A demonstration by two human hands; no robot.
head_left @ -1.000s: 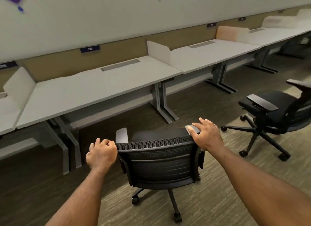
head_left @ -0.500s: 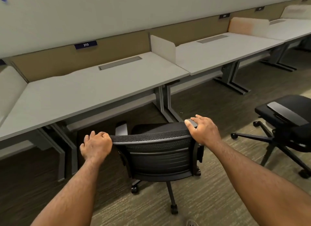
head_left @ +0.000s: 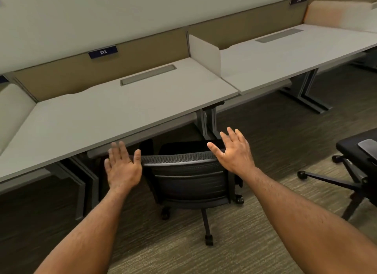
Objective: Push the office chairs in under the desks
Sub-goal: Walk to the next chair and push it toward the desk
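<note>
**Inspector A:** Location of the black mesh chair [head_left: 189, 177]?

**Inspector B:** In front of the desk [head_left: 114, 112] under the 213 label [head_left: 103, 52]. The seat is partly beneath the desk's front edge; the backrest and castor base stand out on the carpet [head_left: 234, 253].

**Inspector A:** Left hand [head_left: 122, 167]?

**Inspector B:** Released, fingers spread and extended, back of the hand to the camera. It sits at the left end of the backrest's top rail. The thumb overlaps that corner in view; actual contact cannot be confirmed.

**Inspector A:** Right hand [head_left: 234, 153]?

**Inspector B:** Also released, fingers fanned, grasping nothing. It sits at the right end of the top rail, the heel of the palm level with it. Touching or just clear cannot be determined.

**Inspector A:** So the chair relative to the hands?

**Inspector B:** Between them, the top rail spanning from one hand to the other, the backrest below wrist level.

**Inspector A:** Other items?

**Inspector B:** A second black chair [head_left: 359, 163] at the right edge, well apart from the desks and out on the carpet. A neighbouring desk [head_left: 285, 53] to the right, separated by a white divider panel [head_left: 205, 53]
</note>
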